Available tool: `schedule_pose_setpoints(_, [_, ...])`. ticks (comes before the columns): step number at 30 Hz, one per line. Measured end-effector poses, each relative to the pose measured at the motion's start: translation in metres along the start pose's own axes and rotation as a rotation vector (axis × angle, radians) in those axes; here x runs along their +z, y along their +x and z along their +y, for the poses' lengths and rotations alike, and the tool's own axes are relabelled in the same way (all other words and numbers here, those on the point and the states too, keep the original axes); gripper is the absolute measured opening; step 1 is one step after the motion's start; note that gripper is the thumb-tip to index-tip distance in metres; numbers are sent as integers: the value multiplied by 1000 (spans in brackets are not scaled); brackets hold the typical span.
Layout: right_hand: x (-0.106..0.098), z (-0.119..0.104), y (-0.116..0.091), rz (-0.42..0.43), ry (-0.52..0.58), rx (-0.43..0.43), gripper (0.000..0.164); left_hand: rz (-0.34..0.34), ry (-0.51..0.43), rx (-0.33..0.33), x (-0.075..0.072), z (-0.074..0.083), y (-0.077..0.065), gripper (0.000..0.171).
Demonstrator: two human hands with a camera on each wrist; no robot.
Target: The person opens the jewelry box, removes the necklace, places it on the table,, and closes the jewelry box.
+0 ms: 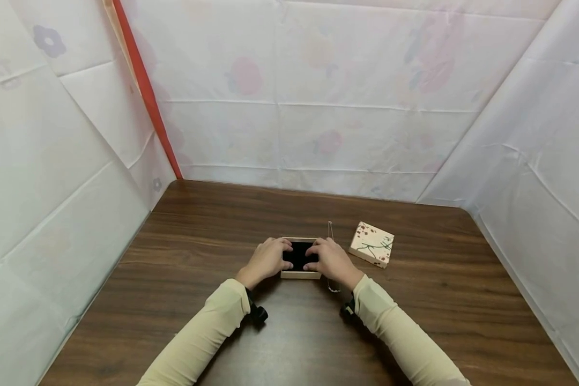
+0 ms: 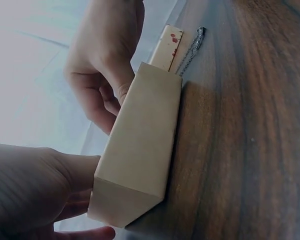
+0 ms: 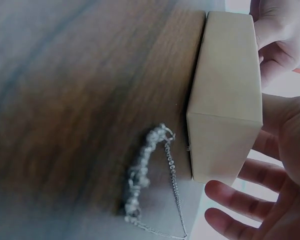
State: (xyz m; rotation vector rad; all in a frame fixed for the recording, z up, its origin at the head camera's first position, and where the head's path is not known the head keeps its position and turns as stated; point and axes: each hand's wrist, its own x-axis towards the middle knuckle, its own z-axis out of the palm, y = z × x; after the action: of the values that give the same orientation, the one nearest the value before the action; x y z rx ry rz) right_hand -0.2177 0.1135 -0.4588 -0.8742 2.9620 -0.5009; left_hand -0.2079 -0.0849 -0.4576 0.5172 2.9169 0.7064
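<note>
On the table sits an open cream box (image 1: 301, 275) with a black insert (image 1: 299, 256) inside. My left hand (image 1: 266, 258) grips its left side, thumb and a finger bent over the rim onto the insert. From the opposite side my right hand (image 1: 334, 261) does the same. Some right fingers (image 3: 235, 197) stay outside the box wall, as the right wrist view shows. Inside the box the fingertips are hidden in both wrist views. A thin silver chain necklace (image 3: 172, 172) with a beaded part lies just right of the box, passing under my right hand in the head view.
To the right of the necklace lies a cream box lid (image 1: 373, 244) with red flowers and green lines. The brown wooden table (image 1: 212, 214) is enclosed by white printed cloth walls (image 1: 280, 134). A red strip (image 1: 147, 91) runs down the back left corner.
</note>
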Motion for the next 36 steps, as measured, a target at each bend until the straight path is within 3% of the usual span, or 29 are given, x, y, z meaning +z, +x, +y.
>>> schedule_pose_setpoints(10, [2, -2, 0, 10, 27, 13, 30, -26, -31, -40, -2, -1, 2, 39])
schedule_pose_setpoints(20, [-1, 3, -2, -13, 36, -23, 30, 7, -78, 33, 2, -7, 1, 37])
schedule_pose_setpoints(32, [-13, 6, -7, 38, 108, -53, 25, 139, -229, 44, 0, -12, -4, 27])
schedule_pose_setpoints(36, [-13, 10, -7, 30, 114, -45, 26, 155, -256, 51, -1, -16, -5, 29])
